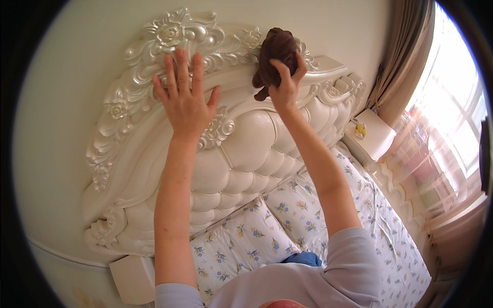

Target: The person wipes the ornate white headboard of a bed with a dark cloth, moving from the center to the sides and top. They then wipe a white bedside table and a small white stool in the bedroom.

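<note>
A carved, pearl-white headboard [246, 82] with flower and scroll ornament and a tufted, padded panel [215, 173] rises before me. My left hand [188, 92] rests with fingers spread against its upper frame, just below the large carved rose [169, 34]. Nothing is in that hand. Farther right, my right hand [287, 84] grips a bunched dark brown cloth [278, 54] against the carved top rail. The cloth hides part of the carving there, and some of its folds hang down to the left of my wrist.
Below are floral pillows [244, 236] and a floral bed sheet [389, 231]. A white nightstand [371, 133] with a small yellow item [360, 131] stands at the right, near brown curtains [400, 57] and a bright window [450, 84]. Another nightstand [131, 275] is at lower left.
</note>
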Available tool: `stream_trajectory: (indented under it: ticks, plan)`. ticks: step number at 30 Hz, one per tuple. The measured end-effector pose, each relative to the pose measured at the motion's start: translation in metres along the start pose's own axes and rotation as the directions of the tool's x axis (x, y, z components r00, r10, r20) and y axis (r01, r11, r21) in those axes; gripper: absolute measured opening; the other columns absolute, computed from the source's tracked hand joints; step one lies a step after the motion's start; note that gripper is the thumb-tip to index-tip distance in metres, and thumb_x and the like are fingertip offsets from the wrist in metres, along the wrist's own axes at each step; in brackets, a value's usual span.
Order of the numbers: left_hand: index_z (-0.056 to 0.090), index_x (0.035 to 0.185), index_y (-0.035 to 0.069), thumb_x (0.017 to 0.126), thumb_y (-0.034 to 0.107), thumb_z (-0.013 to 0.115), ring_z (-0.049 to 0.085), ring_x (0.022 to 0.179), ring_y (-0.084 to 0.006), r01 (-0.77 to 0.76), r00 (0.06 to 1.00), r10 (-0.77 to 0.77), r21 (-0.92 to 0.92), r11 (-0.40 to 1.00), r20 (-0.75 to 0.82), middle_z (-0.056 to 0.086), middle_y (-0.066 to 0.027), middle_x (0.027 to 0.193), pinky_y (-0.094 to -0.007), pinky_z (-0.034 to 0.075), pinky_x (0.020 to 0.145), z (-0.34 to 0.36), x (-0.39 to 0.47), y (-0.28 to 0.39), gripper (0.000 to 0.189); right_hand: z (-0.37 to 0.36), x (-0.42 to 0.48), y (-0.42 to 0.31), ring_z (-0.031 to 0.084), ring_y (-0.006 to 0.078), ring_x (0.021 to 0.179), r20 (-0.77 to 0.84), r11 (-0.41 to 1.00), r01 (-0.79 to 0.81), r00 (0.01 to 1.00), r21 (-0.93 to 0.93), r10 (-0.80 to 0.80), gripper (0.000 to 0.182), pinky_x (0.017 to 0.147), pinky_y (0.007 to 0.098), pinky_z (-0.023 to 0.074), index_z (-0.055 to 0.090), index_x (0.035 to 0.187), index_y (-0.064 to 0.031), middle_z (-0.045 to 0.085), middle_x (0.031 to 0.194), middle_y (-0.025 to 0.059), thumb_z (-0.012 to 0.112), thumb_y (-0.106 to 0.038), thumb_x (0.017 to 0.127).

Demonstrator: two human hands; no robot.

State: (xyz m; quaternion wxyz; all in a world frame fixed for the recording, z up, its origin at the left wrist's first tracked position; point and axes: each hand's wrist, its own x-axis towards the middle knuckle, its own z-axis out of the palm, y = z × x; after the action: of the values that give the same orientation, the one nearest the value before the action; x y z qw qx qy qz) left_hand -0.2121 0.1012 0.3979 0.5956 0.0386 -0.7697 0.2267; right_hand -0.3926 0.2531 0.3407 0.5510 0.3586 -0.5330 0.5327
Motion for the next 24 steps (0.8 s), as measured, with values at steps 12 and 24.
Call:
stream_trajectory:
  ticks: [12,24]
  plan:
    - [0.038,0.151,0.017,0.081,0.041,0.070,0.021,0.148,-0.0356,-0.015,1.000,0.016,-0.031,0.999,0.026,0.025,-0.0150,0.160,-0.0590,0.009,0.116,-0.004,-0.002,-0.003,0.080,-0.016,-0.081,0.036,0.032,0.0499,0.129,-0.122,0.917,-0.374,0.925,-0.141,0.359,0.055,0.110,0.0497,0.0310,0.058,0.115,-0.0101,0.028,0.141,0.0274,0.063,0.013,0.066]
    - [0.031,0.153,0.014,0.088,0.029,0.065,0.016,0.148,-0.0387,0.112,0.945,-0.016,-0.277,0.954,0.328,0.018,-0.0172,0.161,-0.0625,0.015,0.115,-0.014,-0.110,0.020,0.075,0.027,-0.157,-0.066,0.034,0.0501,0.125,0.340,0.992,-0.128,0.933,0.021,0.113,0.050,0.106,0.0579,0.0330,0.069,0.108,-0.0175,0.037,0.134,0.0233,0.074,-0.002,0.060]
